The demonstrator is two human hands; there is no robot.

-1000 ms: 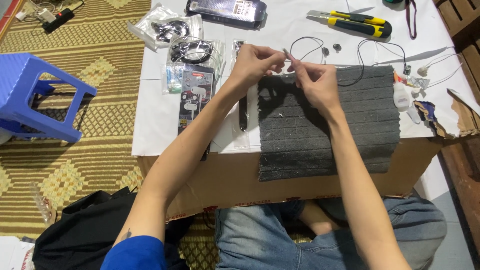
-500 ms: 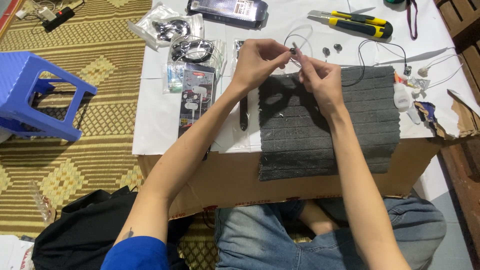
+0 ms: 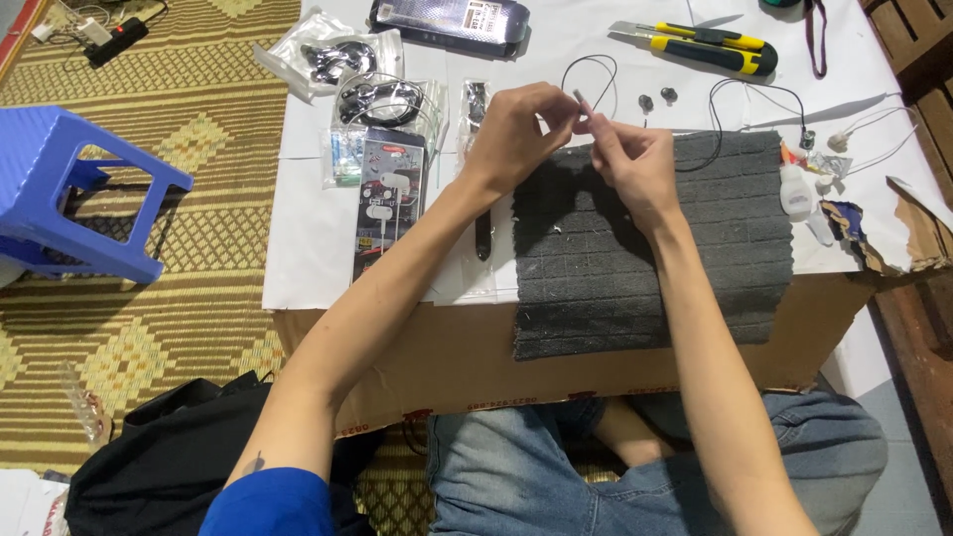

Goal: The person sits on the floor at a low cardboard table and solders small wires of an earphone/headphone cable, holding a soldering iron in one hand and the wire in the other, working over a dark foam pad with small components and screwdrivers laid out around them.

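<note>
My left hand (image 3: pixel 516 129) and my right hand (image 3: pixel 630 164) meet above the far edge of a dark grey ridged mat (image 3: pixel 645 268). Between their fingertips they pinch a tiny pale earphone part (image 3: pixel 584 102) joined to a thin black cable (image 3: pixel 596 67) that loops back over the white sheet (image 3: pixel 318 228). The part is too small to make out in detail. Two small black earbud pieces (image 3: pixel 656 98) lie just beyond my hands. The mat rests on a cardboard box (image 3: pixel 447 357) over my lap.
A yellow and black utility knife (image 3: pixel 710 45) lies at the back. Bagged earphones (image 3: pixel 382 104) and a dark packet (image 3: pixel 452 20) sit to the left, a small white glue bottle (image 3: pixel 796 189) and white earbuds (image 3: pixel 844 139) to the right. A blue plastic stool (image 3: pixel 74 199) stands on the woven floor mat.
Both hands have lifted slightly and shifted the small part and cable between their fingertips; the cable loop has moved with them. Everything else on the sheet stays put.
</note>
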